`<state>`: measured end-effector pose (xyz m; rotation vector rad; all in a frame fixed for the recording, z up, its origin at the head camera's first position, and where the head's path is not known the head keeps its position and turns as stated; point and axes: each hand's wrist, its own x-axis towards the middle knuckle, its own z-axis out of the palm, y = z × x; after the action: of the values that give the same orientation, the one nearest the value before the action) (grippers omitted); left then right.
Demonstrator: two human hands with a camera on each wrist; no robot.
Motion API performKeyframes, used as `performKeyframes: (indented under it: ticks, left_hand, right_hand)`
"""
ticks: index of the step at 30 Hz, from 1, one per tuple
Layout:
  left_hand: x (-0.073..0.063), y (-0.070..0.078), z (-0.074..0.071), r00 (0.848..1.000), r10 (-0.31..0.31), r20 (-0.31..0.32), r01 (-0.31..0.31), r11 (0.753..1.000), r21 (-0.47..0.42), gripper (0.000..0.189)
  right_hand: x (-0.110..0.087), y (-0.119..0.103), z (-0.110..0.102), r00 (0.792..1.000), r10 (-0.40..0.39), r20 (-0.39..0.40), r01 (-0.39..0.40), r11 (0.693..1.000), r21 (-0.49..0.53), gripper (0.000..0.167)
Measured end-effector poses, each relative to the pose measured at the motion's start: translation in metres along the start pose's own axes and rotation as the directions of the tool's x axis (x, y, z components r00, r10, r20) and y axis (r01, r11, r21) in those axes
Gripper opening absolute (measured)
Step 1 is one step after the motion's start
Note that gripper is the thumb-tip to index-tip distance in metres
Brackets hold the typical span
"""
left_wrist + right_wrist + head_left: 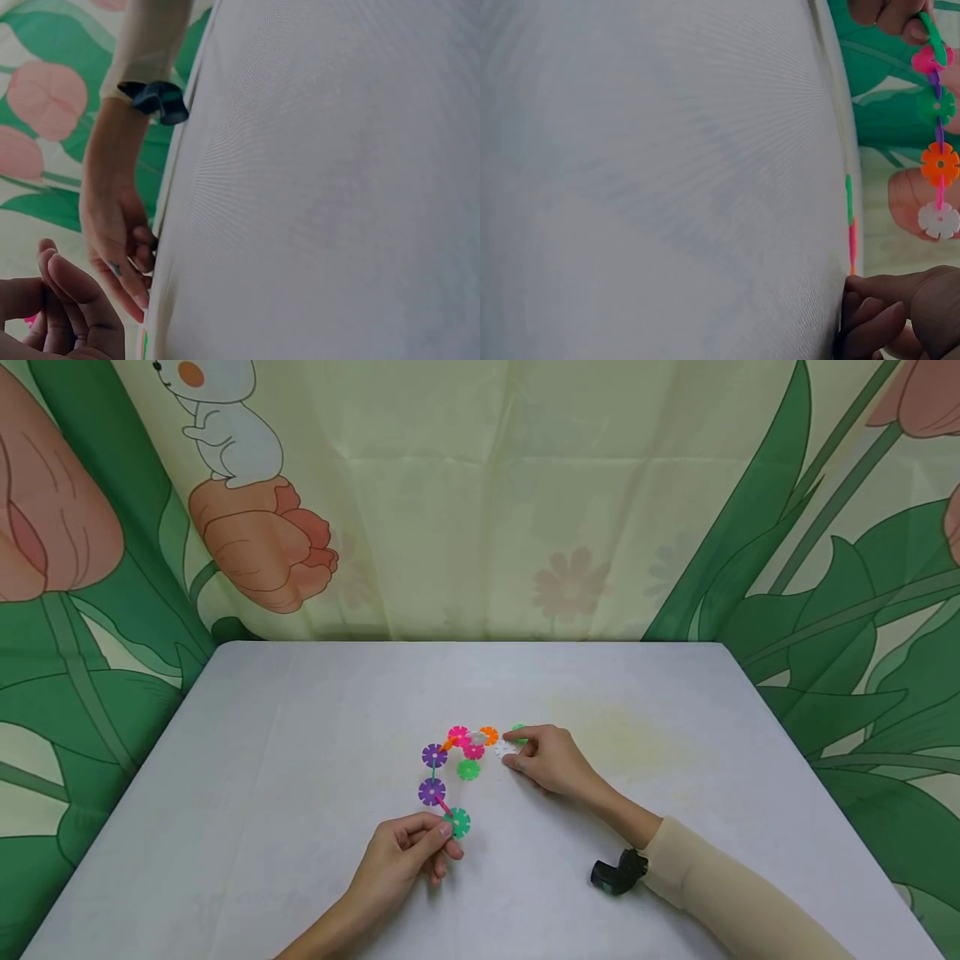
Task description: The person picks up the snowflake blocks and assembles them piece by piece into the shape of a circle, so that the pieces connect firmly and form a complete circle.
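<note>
Left hand [408, 849] pinches the green end disc [461, 823] of a flower-disc chain [432, 792], which stretches away beyond it. Right hand [551, 760], tips apart, at a white disc [501, 748]; whether gripped, cannot tell. Lime disc [468, 769] between.

No lettering, label, brand, number or sign can be read on the colored flower-shaped pieces [427, 795], the white table [300, 760], the patterned backdrop [435, 527] or the black wrist camera [618, 875].
</note>
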<state>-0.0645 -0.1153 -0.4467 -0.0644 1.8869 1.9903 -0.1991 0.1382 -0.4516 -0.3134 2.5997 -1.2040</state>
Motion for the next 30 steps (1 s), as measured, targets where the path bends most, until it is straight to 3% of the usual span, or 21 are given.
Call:
performKeyframes:
  ticks: [8,16,19,30]
  left_hand:
    - [0.000,0.000,0.000,1.000,-0.002,-0.004,0.002,1.000,0.021,0.034]
    - [0.001,-0.002,0.000,1.000,0.018,-0.007,-0.018,1.000,0.022,0.033]
    - [0.002,-0.003,0.000,1.000,0.024,-0.008,-0.024,1.000,0.013,0.034]
    - [0.001,-0.001,0.000,1.000,-0.011,-0.029,0.011,1.000,-0.003,0.030]
  right_hand:
    - [0.003,-0.001,0.001,0.998,-0.008,-0.054,0.006,0.999,-0.034,0.033]
    - [0.001,0.001,-0.005,0.988,0.138,-0.072,-0.137,0.990,0.029,0.029]
    - [-0.001,0.002,-0.008,0.985,0.160,-0.070,-0.157,0.987,0.047,0.023]
    - [-0.009,0.005,-0.011,0.990,0.138,-0.001,-0.138,0.987,0.085,0.015]
